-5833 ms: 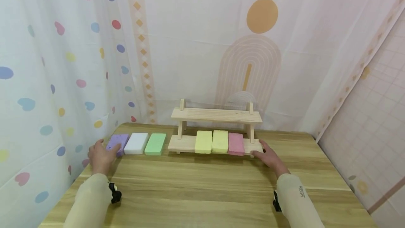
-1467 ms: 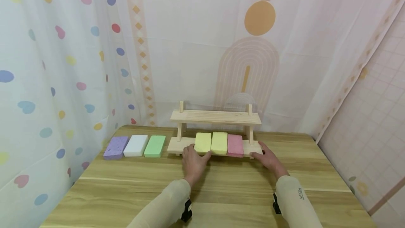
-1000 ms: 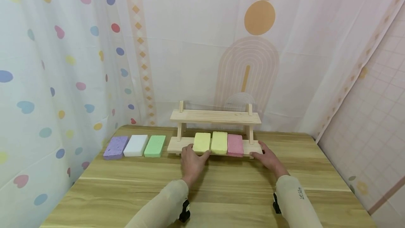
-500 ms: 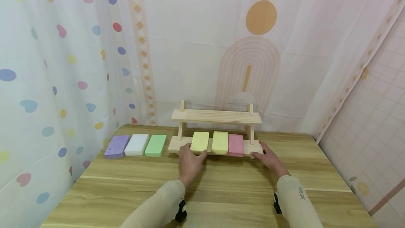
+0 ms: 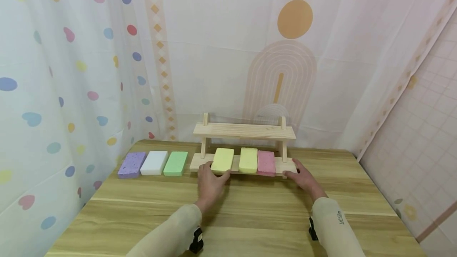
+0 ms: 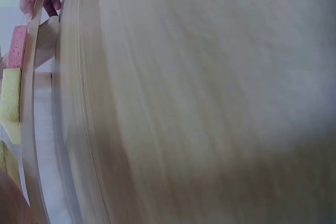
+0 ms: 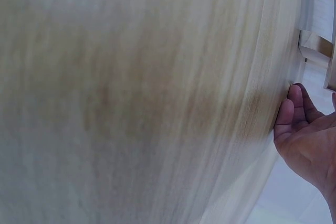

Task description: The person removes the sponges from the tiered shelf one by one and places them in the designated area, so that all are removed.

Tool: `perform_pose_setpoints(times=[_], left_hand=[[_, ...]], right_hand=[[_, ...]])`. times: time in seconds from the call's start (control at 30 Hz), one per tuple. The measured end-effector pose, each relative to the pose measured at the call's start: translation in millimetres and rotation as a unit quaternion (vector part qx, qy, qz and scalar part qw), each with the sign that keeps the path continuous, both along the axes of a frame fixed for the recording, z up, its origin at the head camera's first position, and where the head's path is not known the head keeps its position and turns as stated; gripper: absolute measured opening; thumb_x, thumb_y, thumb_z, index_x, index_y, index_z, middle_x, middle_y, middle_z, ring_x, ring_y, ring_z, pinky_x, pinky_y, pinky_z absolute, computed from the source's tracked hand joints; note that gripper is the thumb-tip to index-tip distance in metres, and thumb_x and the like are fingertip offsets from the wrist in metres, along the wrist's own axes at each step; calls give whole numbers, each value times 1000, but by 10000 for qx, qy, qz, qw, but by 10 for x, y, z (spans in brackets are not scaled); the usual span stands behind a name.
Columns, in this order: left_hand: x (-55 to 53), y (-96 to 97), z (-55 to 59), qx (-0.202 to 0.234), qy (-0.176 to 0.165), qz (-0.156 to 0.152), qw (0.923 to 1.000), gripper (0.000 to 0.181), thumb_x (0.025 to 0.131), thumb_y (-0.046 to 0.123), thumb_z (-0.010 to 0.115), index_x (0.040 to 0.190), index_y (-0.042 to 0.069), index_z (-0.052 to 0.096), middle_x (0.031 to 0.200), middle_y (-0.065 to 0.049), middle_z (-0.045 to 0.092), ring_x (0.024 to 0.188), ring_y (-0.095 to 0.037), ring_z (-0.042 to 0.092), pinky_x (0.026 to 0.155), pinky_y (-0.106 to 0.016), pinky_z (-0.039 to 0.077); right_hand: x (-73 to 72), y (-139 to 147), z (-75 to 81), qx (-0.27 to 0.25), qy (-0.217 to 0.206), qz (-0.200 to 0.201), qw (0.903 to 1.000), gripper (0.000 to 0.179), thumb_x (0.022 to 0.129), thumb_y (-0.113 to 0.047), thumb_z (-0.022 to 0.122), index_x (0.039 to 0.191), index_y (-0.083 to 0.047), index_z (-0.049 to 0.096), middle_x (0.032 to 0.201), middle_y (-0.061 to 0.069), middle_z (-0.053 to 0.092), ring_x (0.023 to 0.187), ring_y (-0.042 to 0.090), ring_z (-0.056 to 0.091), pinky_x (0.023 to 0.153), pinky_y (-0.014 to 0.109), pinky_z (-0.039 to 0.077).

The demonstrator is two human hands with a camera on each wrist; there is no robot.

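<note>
My left hand (image 5: 210, 181) grips a yellow sponge (image 5: 223, 159), thumb at its right side and fingers at its left. That sponge sits over the left part of the wooden rack's lower shelf (image 5: 237, 165). To its right, across a gap, lie a second yellow sponge (image 5: 248, 160) and a pink sponge (image 5: 266, 162), side by side. My right hand (image 5: 304, 177) holds the shelf's right end between thumb and index finger; its other fingers (image 7: 285, 114) curl loosely by the table. In the left wrist view, the held sponge (image 6: 9, 163) is only partly visible.
Left of the rack, a purple sponge (image 5: 131, 165), a white sponge (image 5: 154, 162) and a green sponge (image 5: 175, 163) lie in a row on the wooden table (image 5: 250, 213). The rack's upper shelf (image 5: 244, 130) overhangs behind the lower one. A patterned curtain (image 5: 217, 50) hangs behind.
The left hand has come from the purple sponge to the left yellow sponge and slid it leftward, opening a gap beside the second yellow one. The right hand has stayed at the shelf's end.
</note>
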State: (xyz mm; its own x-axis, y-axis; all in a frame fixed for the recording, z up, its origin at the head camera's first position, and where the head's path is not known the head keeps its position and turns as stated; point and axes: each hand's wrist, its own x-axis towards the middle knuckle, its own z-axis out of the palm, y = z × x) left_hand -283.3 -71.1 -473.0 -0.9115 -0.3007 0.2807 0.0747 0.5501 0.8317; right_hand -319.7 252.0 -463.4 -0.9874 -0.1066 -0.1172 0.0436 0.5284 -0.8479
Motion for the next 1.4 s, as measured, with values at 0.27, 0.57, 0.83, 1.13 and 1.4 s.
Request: perform_pose_setpoints(times=[0.27, 0.57, 0.83, 1.13, 1.4], left_hand=[[31, -100, -1, 44, 69, -30, 10000, 69, 81, 33, 80, 131, -6, 50, 123, -20, 49, 110, -33, 48, 93, -48, 43], [81, -257, 20, 24, 260, -143, 9996, 67, 80, 29, 81, 128, -6, 51, 119, -19, 51, 107, -32, 49, 93, -46, 42], [180, -408, 7, 79, 242, -208, 9995, 66, 81, 25, 81, 130, -6, 51, 119, -20, 55, 108, -32, 51, 91, -47, 43], [305, -735, 44, -81, 160, -162, 9997, 72, 81, 25, 81, 133, -11, 47, 122, -26, 49, 111, -37, 47, 94, -51, 41], [372, -1031, 29, -150, 14, -32, 9999, 73, 84, 26, 79, 135, -12, 44, 126, -26, 48, 117, -38, 45, 99, -52, 38]], right_hand=[[-13, 13, 0, 39, -22, -22, 10000, 88, 97, -40, 60, 159, -7, 8, 158, 32, 14, 143, 49, 18, 112, 62, 19], [-23, 15, 2, 29, 16, -29, 10000, 88, 97, -40, 61, 159, -7, 8, 157, 32, 17, 142, 47, 22, 112, 61, 21], [-18, 14, -6, 140, 95, 48, 9998, 88, 98, -40, 60, 159, -5, 8, 159, 31, 11, 144, 50, 14, 112, 63, 19], [-4, 0, -17, 181, 137, 22, 9997, 85, 98, -38, 59, 158, -4, 10, 158, 32, 13, 143, 50, 18, 112, 63, 21], [-16, -3, -27, 206, 138, 24, 9997, 85, 98, -39, 59, 159, -5, 9, 158, 32, 15, 143, 49, 18, 112, 62, 22]])
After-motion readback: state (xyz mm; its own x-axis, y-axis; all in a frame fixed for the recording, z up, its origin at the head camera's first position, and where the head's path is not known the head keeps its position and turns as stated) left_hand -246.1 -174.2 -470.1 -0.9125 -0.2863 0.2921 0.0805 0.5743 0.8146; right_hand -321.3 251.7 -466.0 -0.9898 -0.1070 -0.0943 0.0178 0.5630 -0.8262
